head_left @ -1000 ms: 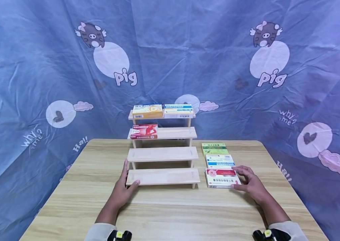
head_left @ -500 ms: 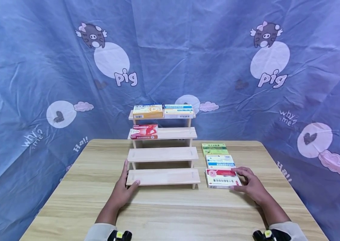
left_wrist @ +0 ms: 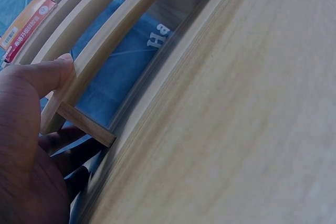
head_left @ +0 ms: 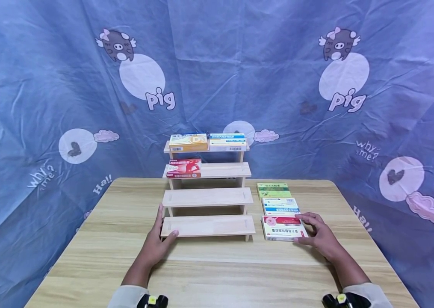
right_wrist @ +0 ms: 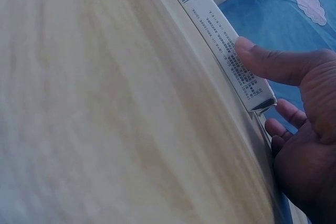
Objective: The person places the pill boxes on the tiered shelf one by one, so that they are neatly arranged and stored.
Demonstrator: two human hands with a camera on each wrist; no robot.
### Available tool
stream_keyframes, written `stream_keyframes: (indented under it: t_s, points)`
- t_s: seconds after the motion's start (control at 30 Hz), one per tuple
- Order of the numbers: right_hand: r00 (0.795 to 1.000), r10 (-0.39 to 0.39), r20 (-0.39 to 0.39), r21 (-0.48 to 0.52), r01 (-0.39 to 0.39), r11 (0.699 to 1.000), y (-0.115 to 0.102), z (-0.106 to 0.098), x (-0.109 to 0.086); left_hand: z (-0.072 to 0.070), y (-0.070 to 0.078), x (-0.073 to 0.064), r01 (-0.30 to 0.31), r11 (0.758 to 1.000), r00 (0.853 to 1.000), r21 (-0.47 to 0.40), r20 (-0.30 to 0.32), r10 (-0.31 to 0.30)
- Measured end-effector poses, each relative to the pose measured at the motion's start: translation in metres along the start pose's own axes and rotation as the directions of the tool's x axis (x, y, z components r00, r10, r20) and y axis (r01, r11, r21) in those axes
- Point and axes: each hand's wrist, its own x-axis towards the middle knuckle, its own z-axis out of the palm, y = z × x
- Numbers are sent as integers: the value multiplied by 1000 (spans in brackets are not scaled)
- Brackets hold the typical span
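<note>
"Blue printed cloth [head_left: 209, 85] hangs behind the wooden table [head_left: 217, 276]. And the hands?"

"Left hand [head_left: 156, 244] grips the wooden stand [head_left: 207, 197] at its left end; right hand [head_left: 321, 239] pinches the red-white box [head_left: 284, 229], on the table right of the stand."

The site is a curtained tabletop station; the type of room beyond cannot be determined. Clock positions are centred on the wood-grain table [head_left: 278, 273], with 12 o'clock pointing away from the person. A blue fabric curtain [head_left: 240, 90], printed with cartoon pigs, clouds and lettering, encloses it from 9 through 12 to 3 o'clock. A four-tier wooden display stand [head_left: 208, 197] at 12 o'clock and medicine cartons [head_left: 280, 207] at 2 o'clock resemble a small pharmacy display. Wrist-mounted cameras [head_left: 153, 300] at 8 and 4 o'clock indicate a recording setup.
</note>
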Motion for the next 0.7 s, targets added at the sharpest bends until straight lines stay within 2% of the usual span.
stream_keyframes:
  t_s: [0.3, 0.5, 0.7]
  points:
    - [1000, 1, 2, -10, -1, 1000, -2, 0, 1, -1, 0, 1, 15, 1000, 1000, -10, 7, -15]
    - [1000, 9, 1, -23, -9, 1000, -4, -1, 0, -1, 1, 0, 4, 1000, 1000, -9, 3, -4]
    - [1000, 20, 18, 13, -21, 1000, -3, -1, 2, -1, 1, -1, 13, 1000, 1000, 12, 10, -13]
